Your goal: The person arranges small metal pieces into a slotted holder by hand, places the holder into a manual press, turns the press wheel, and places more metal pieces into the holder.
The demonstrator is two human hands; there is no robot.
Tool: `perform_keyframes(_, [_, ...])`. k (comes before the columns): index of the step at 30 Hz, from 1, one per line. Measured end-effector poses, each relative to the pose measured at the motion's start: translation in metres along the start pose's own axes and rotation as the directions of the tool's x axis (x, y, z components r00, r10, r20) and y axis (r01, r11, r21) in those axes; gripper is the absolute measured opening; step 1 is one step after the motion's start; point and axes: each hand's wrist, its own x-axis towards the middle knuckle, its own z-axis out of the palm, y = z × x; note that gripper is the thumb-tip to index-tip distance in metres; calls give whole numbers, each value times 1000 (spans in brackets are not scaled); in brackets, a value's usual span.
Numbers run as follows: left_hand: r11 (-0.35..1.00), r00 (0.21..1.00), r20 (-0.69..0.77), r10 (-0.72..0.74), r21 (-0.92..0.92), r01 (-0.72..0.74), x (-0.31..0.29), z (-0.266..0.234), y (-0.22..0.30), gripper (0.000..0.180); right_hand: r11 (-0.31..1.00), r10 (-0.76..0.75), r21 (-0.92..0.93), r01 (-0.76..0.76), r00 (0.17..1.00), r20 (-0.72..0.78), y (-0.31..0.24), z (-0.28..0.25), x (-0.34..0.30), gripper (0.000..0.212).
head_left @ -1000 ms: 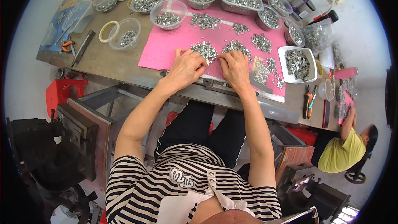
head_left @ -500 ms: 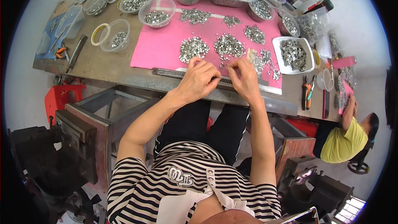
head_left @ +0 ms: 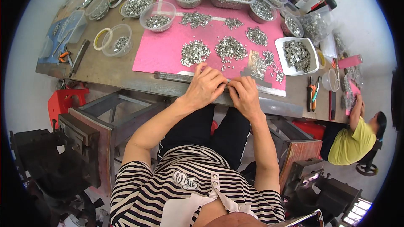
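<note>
Metal bar [head_left: 171,77] lying along the near edge of the counter [head_left: 110,70]

The left hand [head_left: 207,85] and right hand [head_left: 245,94] are resting close together over it; whether they're pinching anything, I can't tell. It's looking stiff and heavy, probably best taken by its ends.

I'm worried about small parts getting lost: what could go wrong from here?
The left hand and right hand are near the bench's front edge, so a dropped piece might fall off. The silvery pile just beyond the left hand could get knocked, perhaps mixing with the neighbouring pile.
</note>
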Motion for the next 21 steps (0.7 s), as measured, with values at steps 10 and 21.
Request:
perform_keyframes(10, [976,984,-137,-118,168,140,-3,-24,-20,23,998,69,9,-69,997,20,16,17,35,19])
perform_keyframes(21, [930,935,231,-268,314,189,-13,-32,-10,64,976,-48,-190,111,951,306,13,34,56,36])
